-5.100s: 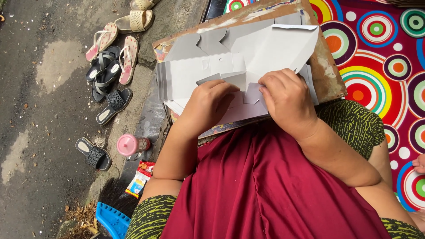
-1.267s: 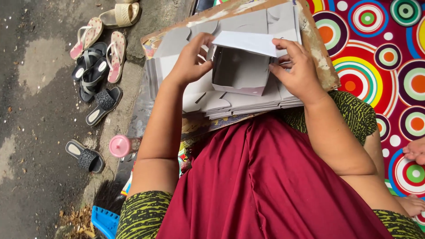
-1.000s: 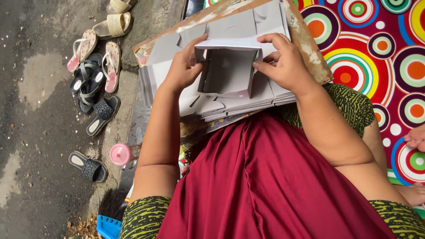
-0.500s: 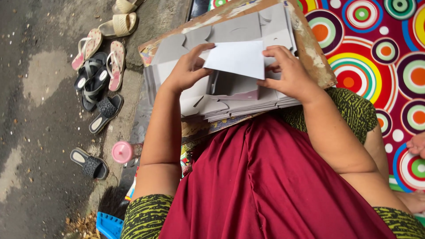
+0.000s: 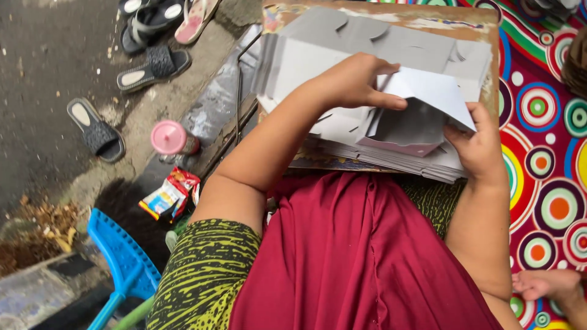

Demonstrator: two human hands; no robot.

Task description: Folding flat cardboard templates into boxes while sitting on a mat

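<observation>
A partly folded grey-white cardboard box (image 5: pixel 409 122) rests on a stack of flat box blanks (image 5: pixel 342 55), which lie on a worn board (image 5: pixel 489 36) across my lap. My left hand (image 5: pixel 354 79) presses down on the box's white top flap (image 5: pixel 428 88), fingers reaching over its left side. My right hand (image 5: pixel 480 146) grips the box's right edge and flap corner. The box's open inside faces me. A dark red cloth (image 5: pixel 367 256) covers my lap below the board.
A colourful mat with ring patterns (image 5: pixel 550 183) lies at right, with another person's foot (image 5: pixel 544 284) at its lower edge. On the pavement at left are several sandals (image 5: pixel 153 61), a pink-lidded bottle (image 5: pixel 171 137), a snack wrapper (image 5: pixel 168 195) and a blue plastic stool (image 5: pixel 122 256).
The flat blank has been folded into an open box shape and its white flap is coming down over it. The view has shifted left and closer; both hands stay on the box.
</observation>
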